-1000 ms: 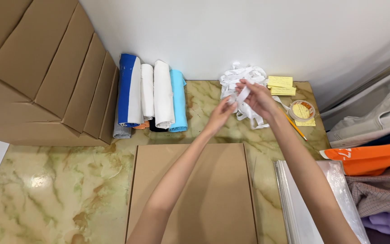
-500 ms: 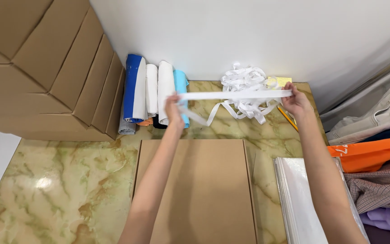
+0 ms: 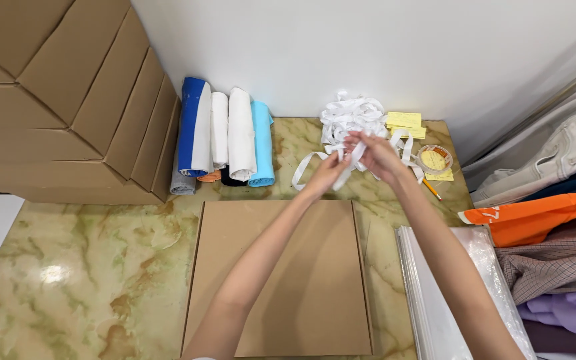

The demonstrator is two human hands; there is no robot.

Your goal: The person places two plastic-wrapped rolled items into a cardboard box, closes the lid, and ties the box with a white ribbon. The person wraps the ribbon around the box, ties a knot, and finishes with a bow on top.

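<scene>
The left hand (image 3: 330, 172) and the right hand (image 3: 375, 155) are close together, both pinching a white paper strip (image 3: 349, 159) above the marble table (image 3: 75, 267). Behind them sit a white strip pile (image 3: 348, 115) and yellow sticky notes (image 3: 405, 123). Flat brown cardboard (image 3: 281, 280) lies below, partly hidden by arms.

You see white ribbon strips (image 3: 351, 123), blue-and-white, white and light-blue fabric rolls (image 3: 225, 137), yellow notes (image 3: 405, 123), plain brown cardboard (image 3: 281, 280), green-gold marbled tabletop (image 3: 81, 267).
</scene>
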